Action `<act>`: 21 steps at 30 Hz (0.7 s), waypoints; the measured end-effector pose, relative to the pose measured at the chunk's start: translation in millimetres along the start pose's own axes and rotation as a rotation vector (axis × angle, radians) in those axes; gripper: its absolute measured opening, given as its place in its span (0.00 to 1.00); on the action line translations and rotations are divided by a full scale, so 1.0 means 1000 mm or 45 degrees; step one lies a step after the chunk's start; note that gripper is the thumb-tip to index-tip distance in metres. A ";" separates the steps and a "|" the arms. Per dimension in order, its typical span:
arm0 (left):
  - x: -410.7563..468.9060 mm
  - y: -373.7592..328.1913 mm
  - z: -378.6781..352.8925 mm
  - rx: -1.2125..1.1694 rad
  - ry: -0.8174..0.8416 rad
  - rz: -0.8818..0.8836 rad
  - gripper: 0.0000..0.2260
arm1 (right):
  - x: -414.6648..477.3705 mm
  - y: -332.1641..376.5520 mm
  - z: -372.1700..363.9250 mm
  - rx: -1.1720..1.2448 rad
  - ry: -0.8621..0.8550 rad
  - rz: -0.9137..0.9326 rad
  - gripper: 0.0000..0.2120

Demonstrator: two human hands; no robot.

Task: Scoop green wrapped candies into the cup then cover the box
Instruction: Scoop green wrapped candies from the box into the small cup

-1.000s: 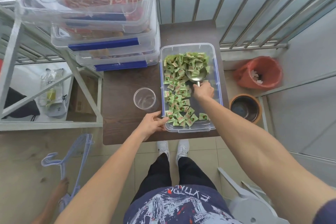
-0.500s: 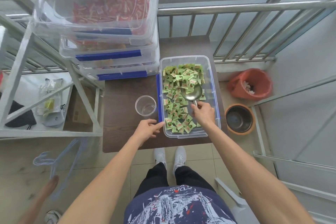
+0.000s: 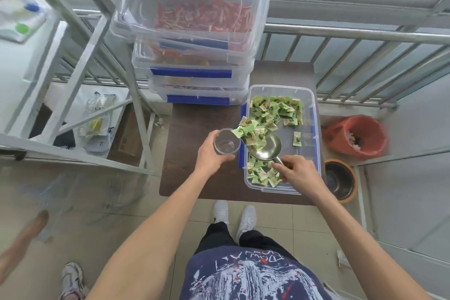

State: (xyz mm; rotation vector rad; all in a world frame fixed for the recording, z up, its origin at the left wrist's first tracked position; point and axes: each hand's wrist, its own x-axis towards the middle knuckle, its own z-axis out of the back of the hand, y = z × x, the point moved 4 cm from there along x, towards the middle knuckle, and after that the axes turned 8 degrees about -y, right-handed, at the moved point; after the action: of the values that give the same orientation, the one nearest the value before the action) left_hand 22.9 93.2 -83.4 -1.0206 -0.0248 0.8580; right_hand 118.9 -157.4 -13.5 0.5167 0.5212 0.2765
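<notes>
The green wrapped candies (image 3: 275,111) are lying mostly in the far end of a clear rectangular plastic box with blue side clips (image 3: 314,114), which is sitting open on the right side of a dark brown wooden table (image 3: 190,153); a smaller heap is lying at the near end, under the right hand. The left hand (image 3: 211,156) is reaching forward with the arm nearly straight, its fingers wrapping around a clear round plastic cup (image 3: 226,145) and holding it just beside the box's left wall. The right hand (image 3: 298,173) is bending in over the box's near end, pinching the handle of a shiny metal scoop (image 3: 265,147). The scoop is tilting toward the cup, with several candies piling at its front lip, touching the cup's rim.
</notes>
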 end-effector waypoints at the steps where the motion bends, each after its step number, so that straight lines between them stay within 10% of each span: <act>1: -0.001 0.000 0.000 -0.015 0.004 0.003 0.41 | -0.002 0.005 0.002 -0.021 0.027 0.013 0.13; 21: -0.003 0.007 0.001 -0.103 0.047 0.049 0.38 | 0.011 0.086 0.009 -0.562 0.151 0.047 0.15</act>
State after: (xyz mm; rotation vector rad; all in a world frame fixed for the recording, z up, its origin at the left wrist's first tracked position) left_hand 16.2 93.6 -86.7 -1.1157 -0.0088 0.8785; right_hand 122.0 -84.9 34.5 0.0808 0.5465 0.4462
